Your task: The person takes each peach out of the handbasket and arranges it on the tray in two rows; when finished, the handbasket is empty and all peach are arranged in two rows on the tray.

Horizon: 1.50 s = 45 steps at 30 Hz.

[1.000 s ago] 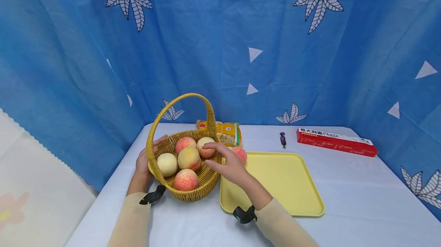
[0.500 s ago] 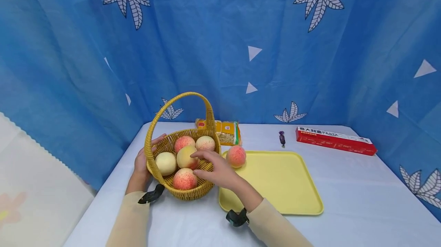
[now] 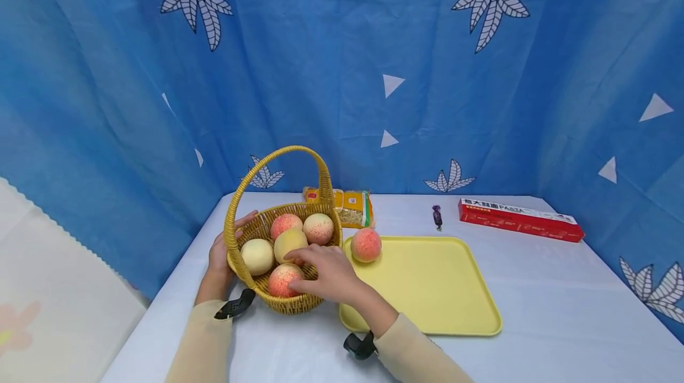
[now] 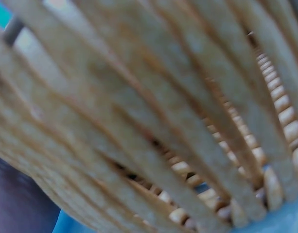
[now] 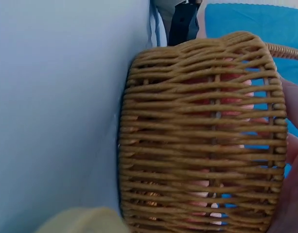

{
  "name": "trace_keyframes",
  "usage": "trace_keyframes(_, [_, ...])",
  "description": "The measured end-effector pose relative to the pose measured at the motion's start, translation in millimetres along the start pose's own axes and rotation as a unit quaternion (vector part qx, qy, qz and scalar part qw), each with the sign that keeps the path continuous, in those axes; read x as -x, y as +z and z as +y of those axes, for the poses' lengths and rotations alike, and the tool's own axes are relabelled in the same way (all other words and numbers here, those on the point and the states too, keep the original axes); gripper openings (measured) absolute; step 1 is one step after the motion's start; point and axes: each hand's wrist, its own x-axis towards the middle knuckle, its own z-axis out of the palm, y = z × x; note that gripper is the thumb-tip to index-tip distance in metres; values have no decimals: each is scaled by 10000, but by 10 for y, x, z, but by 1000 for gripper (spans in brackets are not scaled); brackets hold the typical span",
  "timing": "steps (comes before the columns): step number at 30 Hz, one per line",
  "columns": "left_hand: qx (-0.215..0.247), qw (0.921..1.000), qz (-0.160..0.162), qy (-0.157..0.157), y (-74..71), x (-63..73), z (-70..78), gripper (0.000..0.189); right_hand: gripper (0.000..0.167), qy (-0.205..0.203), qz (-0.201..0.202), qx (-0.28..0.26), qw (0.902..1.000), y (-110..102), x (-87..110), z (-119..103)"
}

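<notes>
A yellow woven basket (image 3: pixel 291 306) with a tall arched handle holds several toy peaches, some pale and some speckled red. My left hand (image 3: pixel 218 258) rests along the basket's left side, its fingers reaching up toward the rim. Inside the basket, my right hand (image 3: pixel 328 273) grips the red-speckled peach (image 3: pixel 283 279) closest to me, thumb over its right side and fingers bent over its far side. Beside that hand lies a yellow-orange peach (image 3: pixel 290 243). The left wrist view is filled by blurred basket weave (image 4: pixel 139 107); the right wrist view shows the basket wall (image 5: pixel 202 141) with fingers over its rim.
A pale yellow tray (image 3: pixel 433 288) lies right of the basket, with one pink peach (image 3: pixel 366 245) at its back left corner. Behind stand an orange pasta bag (image 3: pixel 352 208), a purple wrapped candy (image 3: pixel 437 217) and a red pasta box (image 3: pixel 521 221). A blue curtain closes the back.
My right hand has moved left and toward me, from above the basket's right rim down to the nearest peach. The left hand has stayed at the basket's side.
</notes>
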Motion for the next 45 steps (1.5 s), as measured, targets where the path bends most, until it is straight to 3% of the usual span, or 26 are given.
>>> trace_keyframes(12, [-33, 10000, -29, 16, 20, -10, 1, 44, 53, -16, -506, 590, 9970, -45, -31, -56])
trace_keyframes(26, [159, 9998, 6, 126, 16, 14, 9, 43, 62, 538, -1316, 1125, 9834, -76, -155, -148])
trace_keyframes(39, [135, 9998, 35, -140, 24, 0, -10, 45, 60, 427, -855, 1129, 9890, -10, -114, -90])
trace_keyframes(45, [136, 9998, 49, -105, 11, 6, -4, 45, 61, 155, -568, 915, 9941, 14, -85, -59])
